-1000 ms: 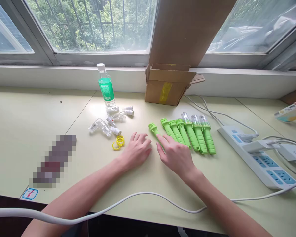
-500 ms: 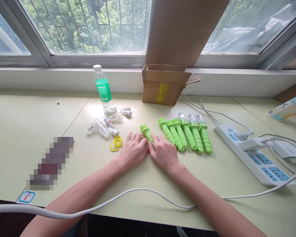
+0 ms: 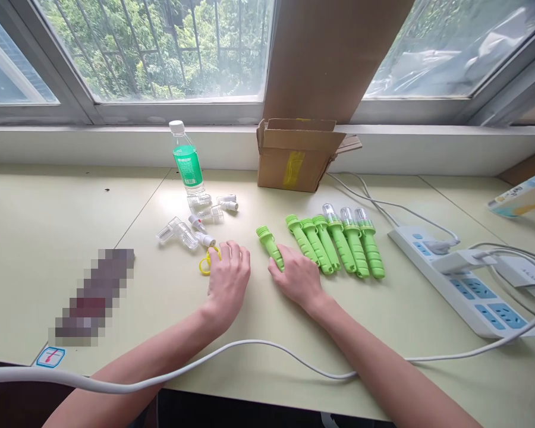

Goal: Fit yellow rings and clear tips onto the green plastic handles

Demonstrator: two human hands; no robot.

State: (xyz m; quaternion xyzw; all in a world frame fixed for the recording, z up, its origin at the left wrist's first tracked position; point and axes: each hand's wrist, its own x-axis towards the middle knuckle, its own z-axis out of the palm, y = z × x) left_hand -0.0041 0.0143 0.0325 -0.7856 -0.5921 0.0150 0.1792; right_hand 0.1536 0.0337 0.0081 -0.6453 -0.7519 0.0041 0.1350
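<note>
My right hand [image 3: 296, 275] is closed round the lower end of a green ribbed handle [image 3: 268, 243] that lies on the table. To its right lies a row of several more green handles [image 3: 334, 244], three of them topped with clear caps. My left hand [image 3: 227, 278] rests flat with fingers stretched out, its fingertips on the yellow rings [image 3: 205, 264]. Beyond the rings lie several clear plastic parts [image 3: 188, 229] with white tips.
A green-labelled water bottle [image 3: 186, 157] and an open cardboard box [image 3: 296, 153] stand by the window sill. A white power strip [image 3: 459, 284] with plugs lies at the right. A white cable [image 3: 258, 349] crosses the table's near edge over my forearms.
My left hand has slid left from beside the right hand onto the yellow rings. My right hand has closed on the lone green handle.
</note>
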